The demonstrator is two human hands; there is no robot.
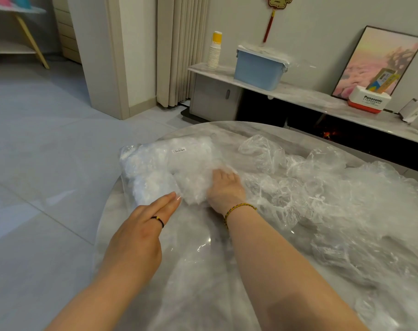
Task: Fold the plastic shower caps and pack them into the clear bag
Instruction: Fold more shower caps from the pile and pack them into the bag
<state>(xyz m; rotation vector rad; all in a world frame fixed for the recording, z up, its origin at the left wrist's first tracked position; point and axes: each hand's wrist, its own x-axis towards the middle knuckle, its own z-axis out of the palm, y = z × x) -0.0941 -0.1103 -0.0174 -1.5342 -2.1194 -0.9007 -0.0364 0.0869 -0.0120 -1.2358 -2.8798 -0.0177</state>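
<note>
A clear bag (160, 163) stuffed with white folded shower caps lies at the table's left edge, a barcode label on top. My right hand (224, 187) reaches into the bag's mouth, its fingers hidden under the plastic among the caps. My left hand (143, 225) has straight fingers whose tips touch the bag's near edge. A heap of loose crumpled clear shower caps (334, 194) spreads over the right half of the table.
The round marble table (203, 237) ends close on the left, with tiled floor beyond. Behind it runs a low shelf with a blue lidded box (258, 70), a stack of paper cups (214, 53), a white and red box (368, 100) and a framed picture.
</note>
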